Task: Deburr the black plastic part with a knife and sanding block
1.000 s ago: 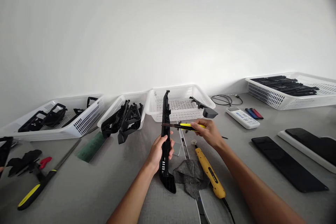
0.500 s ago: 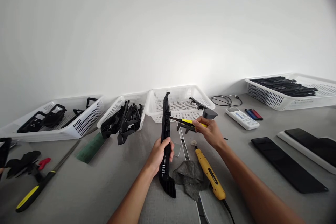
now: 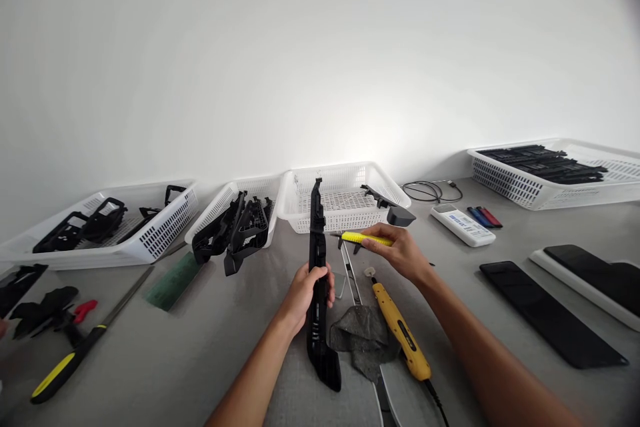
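Observation:
A long black plastic part (image 3: 318, 247) stands nearly upright in front of me, its wider curved foot toward me. My left hand (image 3: 306, 293) is wrapped round its lower middle, thumb in front. To the right, my right hand (image 3: 393, 247) pinches a thin tool with a yellow handle (image 3: 357, 238). The tool points left, its tip close to the part; whether they touch I cannot tell. Below the hands lie a crumpled grey cloth (image 3: 364, 337) and a yellow corded power tool (image 3: 400, 330).
White baskets (image 3: 345, 221) line the wall, most with black parts. At left are a yellow-black file (image 3: 75, 353), a green sheet (image 3: 173, 281) and another black part (image 3: 20, 287) near a person's fingertips. A white device (image 3: 463, 225) and dark slabs (image 3: 550, 313) lie right.
The yellow-handled tool has moved back from the black part and lies more level. The black part has shifted slightly right and toward me. At far left, the other black part has changed its angle.

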Motion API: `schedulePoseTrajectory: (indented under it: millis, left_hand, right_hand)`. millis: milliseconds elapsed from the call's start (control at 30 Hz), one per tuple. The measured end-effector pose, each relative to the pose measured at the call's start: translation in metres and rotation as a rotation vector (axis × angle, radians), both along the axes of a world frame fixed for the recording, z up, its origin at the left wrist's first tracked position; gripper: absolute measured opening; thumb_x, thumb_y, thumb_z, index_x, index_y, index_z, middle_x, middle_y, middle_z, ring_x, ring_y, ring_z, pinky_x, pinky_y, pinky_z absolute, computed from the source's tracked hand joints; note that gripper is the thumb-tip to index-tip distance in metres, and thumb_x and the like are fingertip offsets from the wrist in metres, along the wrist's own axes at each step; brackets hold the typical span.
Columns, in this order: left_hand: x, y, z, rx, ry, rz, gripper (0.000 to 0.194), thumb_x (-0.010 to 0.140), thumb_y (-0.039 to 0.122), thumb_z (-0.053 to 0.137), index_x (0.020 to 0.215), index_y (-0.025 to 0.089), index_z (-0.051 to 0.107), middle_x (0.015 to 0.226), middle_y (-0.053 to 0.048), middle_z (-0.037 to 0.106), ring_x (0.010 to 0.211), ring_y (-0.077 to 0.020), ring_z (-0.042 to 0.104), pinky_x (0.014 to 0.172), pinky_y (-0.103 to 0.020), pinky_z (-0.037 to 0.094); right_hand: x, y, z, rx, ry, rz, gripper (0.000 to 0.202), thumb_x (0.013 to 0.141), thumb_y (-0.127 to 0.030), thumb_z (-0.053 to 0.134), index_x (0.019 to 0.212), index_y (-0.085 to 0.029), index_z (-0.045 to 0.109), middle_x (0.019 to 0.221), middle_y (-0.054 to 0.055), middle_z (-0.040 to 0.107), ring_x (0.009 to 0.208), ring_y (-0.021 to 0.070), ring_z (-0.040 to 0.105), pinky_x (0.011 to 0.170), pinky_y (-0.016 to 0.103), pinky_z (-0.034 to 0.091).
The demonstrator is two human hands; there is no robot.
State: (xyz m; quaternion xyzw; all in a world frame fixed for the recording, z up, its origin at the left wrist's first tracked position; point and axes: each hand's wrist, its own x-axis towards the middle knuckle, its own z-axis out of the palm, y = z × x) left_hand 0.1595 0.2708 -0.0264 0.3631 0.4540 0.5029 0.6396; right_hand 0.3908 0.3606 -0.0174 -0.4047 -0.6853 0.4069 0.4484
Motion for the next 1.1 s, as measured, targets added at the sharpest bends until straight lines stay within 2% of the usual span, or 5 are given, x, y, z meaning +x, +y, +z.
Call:
schedulePoseTrajectory:
  millis: [133, 533, 700, 967, 1100]
  left_hand:
    - [0.000, 0.000, 0.005, 0.045, -0.041, -0.008, 0.038, 0.083, 0.037, 0.069, 0.115, 0.019, 0.058, 0.076, 0.001, 0.065, 0.051, -0.0120, 0.056, 0.044, -0.022, 0.042]
    - [-0.006, 0.003, 0.006, 0.137, 0.001, 0.028, 0.029, 0.085, 0.041, 0.068, 0.102, 0.023, 0.054, 0.071, 0.003, 0.065, 0.047, -0.0107, 0.054, 0.044, -0.022, 0.039]
    - [-0.006, 0.006, 0.009, 0.131, -0.070, 0.062, 0.040, 0.082, 0.038, 0.073, 0.113, 0.025, 0.052, 0.077, 0.005, 0.062, 0.047, -0.0084, 0.051, 0.044, -0.020, 0.034]
    - [-0.011, 0.008, 0.010, 0.131, -0.336, 0.058, 0.038, 0.085, 0.052, 0.071, 0.095, 0.023, 0.048, 0.082, 0.003, 0.050, 0.058, -0.0093, 0.047, 0.045, -0.021, 0.036]
    - [-0.013, 0.010, 0.005, 0.142, -0.361, 0.046, 0.038, 0.084, 0.049, 0.072, 0.101, 0.024, 0.049, 0.083, 0.003, 0.050, 0.058, -0.0103, 0.046, 0.044, -0.021, 0.036]
  right_hand:
    - [0.001, 0.000, 0.000, -0.019, -0.002, -0.054, 0.053, 0.080, -0.066, 0.077, 0.099, -0.016, 0.078, 0.088, 0.009, 0.076, 0.077, 0.0234, 0.065, 0.066, 0.032, 0.049]
    - [-0.005, -0.007, 0.008, -0.007, -0.085, 0.187, 0.038, 0.087, -0.058, 0.072, 0.087, -0.021, 0.080, 0.079, 0.004, 0.072, 0.069, 0.0190, 0.058, 0.061, 0.030, 0.042]
    - [-0.009, -0.010, 0.009, 0.018, -0.035, 0.090, 0.040, 0.086, -0.060, 0.071, 0.084, -0.021, 0.077, 0.079, 0.005, 0.071, 0.072, 0.0202, 0.059, 0.064, 0.030, 0.042]
    - [-0.011, -0.014, 0.011, 0.042, 0.003, -0.017, 0.050, 0.089, -0.066, 0.067, 0.069, -0.020, 0.069, 0.068, 0.003, 0.063, 0.065, 0.0177, 0.052, 0.060, 0.029, 0.038]
    - [-0.008, -0.012, 0.009, 0.026, 0.016, -0.092, 0.053, 0.087, -0.068, 0.068, 0.068, -0.019, 0.068, 0.065, 0.003, 0.060, 0.062, 0.0166, 0.049, 0.057, 0.029, 0.036]
